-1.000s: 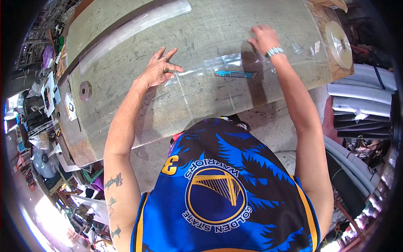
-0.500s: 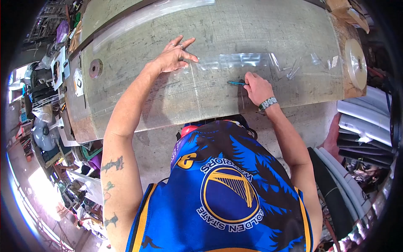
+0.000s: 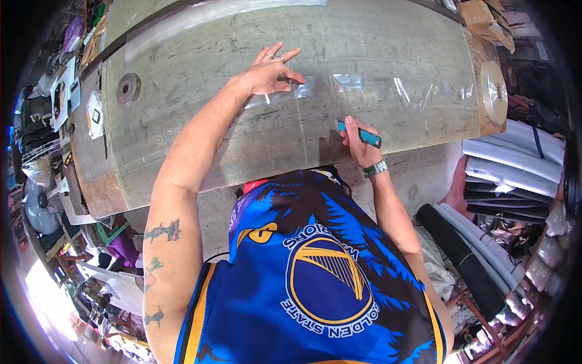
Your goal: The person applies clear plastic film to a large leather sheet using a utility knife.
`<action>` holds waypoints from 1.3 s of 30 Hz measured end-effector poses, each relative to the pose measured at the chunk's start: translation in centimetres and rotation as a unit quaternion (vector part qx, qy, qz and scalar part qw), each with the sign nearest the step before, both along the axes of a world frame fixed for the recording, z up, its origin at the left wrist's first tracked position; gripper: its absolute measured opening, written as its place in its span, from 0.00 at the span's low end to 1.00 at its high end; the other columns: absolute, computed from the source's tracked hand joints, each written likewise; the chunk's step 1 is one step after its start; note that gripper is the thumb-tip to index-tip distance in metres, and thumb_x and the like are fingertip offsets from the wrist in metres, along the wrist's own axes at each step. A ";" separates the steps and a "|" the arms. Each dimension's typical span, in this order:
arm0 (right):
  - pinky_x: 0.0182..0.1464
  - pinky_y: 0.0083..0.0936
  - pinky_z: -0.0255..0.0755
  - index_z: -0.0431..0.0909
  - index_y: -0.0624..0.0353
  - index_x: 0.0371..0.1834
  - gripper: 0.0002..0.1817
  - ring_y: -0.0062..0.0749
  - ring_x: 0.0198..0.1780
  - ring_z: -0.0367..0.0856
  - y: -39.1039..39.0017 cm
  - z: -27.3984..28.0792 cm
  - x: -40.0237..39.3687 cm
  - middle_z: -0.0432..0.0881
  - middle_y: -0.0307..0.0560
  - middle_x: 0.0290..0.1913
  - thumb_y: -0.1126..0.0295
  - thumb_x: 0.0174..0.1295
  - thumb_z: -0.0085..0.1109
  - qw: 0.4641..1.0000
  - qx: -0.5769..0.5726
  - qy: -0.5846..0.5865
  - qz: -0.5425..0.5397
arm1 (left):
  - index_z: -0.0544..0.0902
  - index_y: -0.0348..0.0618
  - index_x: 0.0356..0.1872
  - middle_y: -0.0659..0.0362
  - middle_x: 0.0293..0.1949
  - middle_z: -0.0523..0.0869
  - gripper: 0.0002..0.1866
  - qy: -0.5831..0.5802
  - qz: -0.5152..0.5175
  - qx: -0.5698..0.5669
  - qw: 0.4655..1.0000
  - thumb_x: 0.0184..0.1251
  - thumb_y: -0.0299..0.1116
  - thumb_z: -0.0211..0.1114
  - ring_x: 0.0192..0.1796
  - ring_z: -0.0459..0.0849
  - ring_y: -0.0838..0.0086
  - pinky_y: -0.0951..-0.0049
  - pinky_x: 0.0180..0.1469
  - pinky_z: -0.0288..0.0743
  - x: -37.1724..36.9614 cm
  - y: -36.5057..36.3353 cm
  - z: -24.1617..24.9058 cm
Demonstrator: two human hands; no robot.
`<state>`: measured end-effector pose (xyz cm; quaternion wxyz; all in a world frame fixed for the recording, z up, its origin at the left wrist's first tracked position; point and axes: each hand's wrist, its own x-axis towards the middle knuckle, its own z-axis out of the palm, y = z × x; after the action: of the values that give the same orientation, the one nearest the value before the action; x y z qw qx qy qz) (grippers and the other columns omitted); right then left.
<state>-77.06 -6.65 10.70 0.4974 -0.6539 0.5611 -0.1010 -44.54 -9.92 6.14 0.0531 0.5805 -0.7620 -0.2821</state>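
1. Over a scarred grey bench (image 3: 200, 121), seen from the head camera: left hand (image 3: 267, 76) spread flat, grip released, fingers splayed and pressing down one end of a clear plastic sheet (image 3: 388, 91), probably to keep the film from sliding.
2. Lower on the same bench: right hand (image 3: 357, 142) clenched around a blue-handled utility knife (image 3: 361, 133), blade end pointed toward a faint straight line scored across the surface, handle angled away toward the wrist; wristwatch (image 3: 375, 169) on that arm. Held low and close to the near edge, apparently ready for a cut along the line.
3. Plastic sheet stretched flat from the left hand toward the right end of the bench, creased and glinting near a pale roll of tape (image 3: 494, 91) lying on the worn wooden corner.
4. Far left of the bench: a round metal disc (image 3: 126, 88) with a centre hole, well apart from both hands; a long clear strip (image 3: 200, 18) along the far edge.
5. Surface cut-marked, stained, rust-brown at the corners.
6. Around it, a crowded workshop: rolled white and black material (image 3: 515, 176) stacked at right, clutter and papers at left, bare concrete floor (image 3: 424, 176) beneath. Blue basketball jersey (image 3: 321, 273) filling the foreground.
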 end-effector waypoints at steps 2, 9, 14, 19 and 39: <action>0.36 0.31 0.76 0.83 0.68 0.41 0.23 0.31 0.29 0.83 0.9 -0.1 2.5 0.85 0.50 0.30 0.56 0.79 0.51 0.995 -0.039 -0.093 -0.011 | 0.87 0.79 0.59 0.66 0.86 0.50 0.24 0.001 -0.008 -0.004 1.000 0.62 0.39 0.76 0.86 0.38 0.48 0.38 0.84 0.35 0.1 0.0 0.0; 0.39 0.31 0.78 0.84 0.68 0.46 0.19 0.36 0.33 0.86 -1.1 -5.7 9.7 0.87 0.53 0.36 0.60 0.78 0.52 0.960 -0.235 -0.148 0.042 | 0.87 0.79 0.60 0.65 0.86 0.50 0.25 -0.013 -0.025 -0.003 1.000 0.61 0.37 0.76 0.86 0.39 0.47 0.37 0.84 0.35 0.3 -0.2 0.2; 0.40 0.34 0.78 0.84 0.67 0.46 0.19 0.42 0.35 0.86 -2.1 -6.8 10.8 0.86 0.55 0.37 0.59 0.78 0.52 0.954 -0.264 -0.126 0.060 | 0.86 0.80 0.61 0.67 0.86 0.49 0.26 -0.011 -0.022 0.008 1.000 0.62 0.38 0.76 0.86 0.39 0.48 0.38 0.84 0.35 0.5 -0.2 0.5; 0.46 0.42 0.77 0.84 0.67 0.47 0.17 0.57 0.42 0.85 -2.3 -6.7 11.0 0.85 0.60 0.40 0.62 0.77 0.54 0.961 -0.247 -0.107 0.065 | 0.86 0.79 0.62 0.69 0.86 0.49 0.25 -0.006 -0.015 0.006 1.000 0.63 0.39 0.75 0.86 0.39 0.50 0.39 0.84 0.34 0.5 -0.4 0.0; 0.43 0.47 0.77 0.81 0.65 0.41 0.11 0.63 0.40 0.83 -1.1 -3.9 11.4 0.84 0.63 0.37 0.68 0.73 0.56 0.942 -0.307 -0.037 0.132 | 0.85 0.80 0.62 0.71 0.86 0.48 0.28 -0.020 -0.005 0.016 1.000 0.60 0.38 0.76 0.87 0.38 0.53 0.41 0.85 0.35 0.5 -0.6 -0.1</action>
<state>-65.64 -7.72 6.83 0.3021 -0.8387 0.3929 -0.2259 -44.05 -10.53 6.07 0.0267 0.5827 -0.7614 -0.2829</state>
